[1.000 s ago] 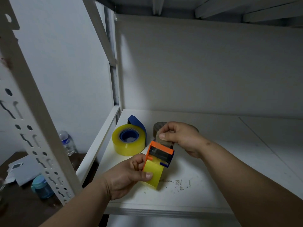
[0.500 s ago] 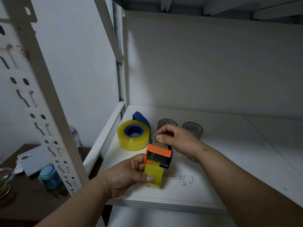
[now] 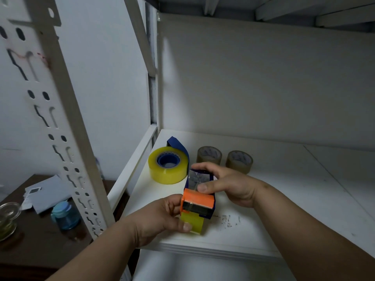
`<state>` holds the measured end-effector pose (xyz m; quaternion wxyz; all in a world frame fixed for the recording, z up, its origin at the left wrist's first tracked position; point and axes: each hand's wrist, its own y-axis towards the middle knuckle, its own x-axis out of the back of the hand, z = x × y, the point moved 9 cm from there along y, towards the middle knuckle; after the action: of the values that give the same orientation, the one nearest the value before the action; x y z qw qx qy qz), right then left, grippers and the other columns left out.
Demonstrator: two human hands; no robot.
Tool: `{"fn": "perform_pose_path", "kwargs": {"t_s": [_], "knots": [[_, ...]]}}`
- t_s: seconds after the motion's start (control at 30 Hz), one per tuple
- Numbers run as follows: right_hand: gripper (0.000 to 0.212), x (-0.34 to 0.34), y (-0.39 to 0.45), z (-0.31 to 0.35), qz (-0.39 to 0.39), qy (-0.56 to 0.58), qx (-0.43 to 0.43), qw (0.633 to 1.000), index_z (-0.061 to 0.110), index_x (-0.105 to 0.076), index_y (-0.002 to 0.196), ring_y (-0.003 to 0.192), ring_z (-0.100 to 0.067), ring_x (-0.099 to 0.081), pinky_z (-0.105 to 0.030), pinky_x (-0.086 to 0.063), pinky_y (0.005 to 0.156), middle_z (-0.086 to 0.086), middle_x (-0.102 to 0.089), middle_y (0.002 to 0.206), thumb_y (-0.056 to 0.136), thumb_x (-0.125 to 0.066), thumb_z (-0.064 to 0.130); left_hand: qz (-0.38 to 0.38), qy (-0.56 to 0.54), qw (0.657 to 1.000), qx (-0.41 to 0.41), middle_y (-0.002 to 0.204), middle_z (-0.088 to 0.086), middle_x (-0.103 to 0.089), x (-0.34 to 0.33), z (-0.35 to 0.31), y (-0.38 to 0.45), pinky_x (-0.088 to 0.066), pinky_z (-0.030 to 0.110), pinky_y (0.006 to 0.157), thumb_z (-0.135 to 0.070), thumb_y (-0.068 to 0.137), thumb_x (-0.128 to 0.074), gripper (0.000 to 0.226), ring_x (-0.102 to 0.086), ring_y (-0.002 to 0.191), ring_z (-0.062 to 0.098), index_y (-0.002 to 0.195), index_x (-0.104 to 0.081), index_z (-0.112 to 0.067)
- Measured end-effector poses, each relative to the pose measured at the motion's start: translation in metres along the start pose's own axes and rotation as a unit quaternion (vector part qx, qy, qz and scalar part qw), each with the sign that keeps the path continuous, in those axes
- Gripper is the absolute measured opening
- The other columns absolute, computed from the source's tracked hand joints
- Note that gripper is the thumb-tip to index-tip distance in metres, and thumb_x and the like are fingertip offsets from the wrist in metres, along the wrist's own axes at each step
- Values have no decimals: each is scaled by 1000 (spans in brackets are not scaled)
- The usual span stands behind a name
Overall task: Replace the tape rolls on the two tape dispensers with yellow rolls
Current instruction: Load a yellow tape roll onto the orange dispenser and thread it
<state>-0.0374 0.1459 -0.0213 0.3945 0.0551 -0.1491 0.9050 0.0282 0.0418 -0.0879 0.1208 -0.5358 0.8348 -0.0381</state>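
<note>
Over the white shelf [image 3: 284,199] I hold an orange and blue tape dispenser [image 3: 197,202] with a yellow roll [image 3: 192,222] in it. My left hand [image 3: 160,218] grips the yellow roll end from the left. My right hand [image 3: 225,183] holds the dispenser's far blue end, with thumb and fingers pinching a clear strip of tape [image 3: 197,179] across it. A second blue dispenser [image 3: 176,144] lies on the shelf behind, carrying a large yellow roll [image 3: 167,168]. Two brownish clear tape rolls [image 3: 209,155] [image 3: 239,161] stand further back.
A perforated white upright [image 3: 67,118] of the shelf frame stands at the left. Beyond it a dark wooden table [image 3: 40,240] holds a blue jar [image 3: 66,216], a glass jar [image 3: 7,218] and papers [image 3: 44,194]. The shelf surface has scuff marks [image 3: 229,220] near the front edge.
My head has come closer and turned right, so both clear rolls now show. My right hand has slid over the dispenser's far end, with the tape strip now stretched across it.
</note>
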Motion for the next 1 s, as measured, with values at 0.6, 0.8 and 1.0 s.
{"fn": "perform_pose_path", "kwargs": {"t_s": [0.6,0.8,1.0], "knots": [[17,10,8,-3,-154,34,41,987,16,-63,99,83,-11,-60,-23,-47,73,-1,-63,95,83,-64,10,-7,-6,1000,-4,119,22,-70,-1,0,-3,-49,44,103,8,72,-73,54,-65,109,32,124,-63,-3],[34,11,6,8,-146,-28,28,989,29,-61,102,91,-5,-61,-20,-44,72,8,-65,100,74,-69,46,-6,13,1000,1,115,12,-73,-1,-1,-5,-51,37,97,10,72,-74,51,-67,109,26,119,-66,-9],[78,-4,12,8,-73,-72,-13,995,32,-51,123,113,-13,-53,-24,-47,84,1,-49,126,51,-78,43,-8,28,1000,7,108,5,-75,-1,-4,-5,-52,29,89,11,73,-74,50,-69,103,18,115,-68,-14]]}}
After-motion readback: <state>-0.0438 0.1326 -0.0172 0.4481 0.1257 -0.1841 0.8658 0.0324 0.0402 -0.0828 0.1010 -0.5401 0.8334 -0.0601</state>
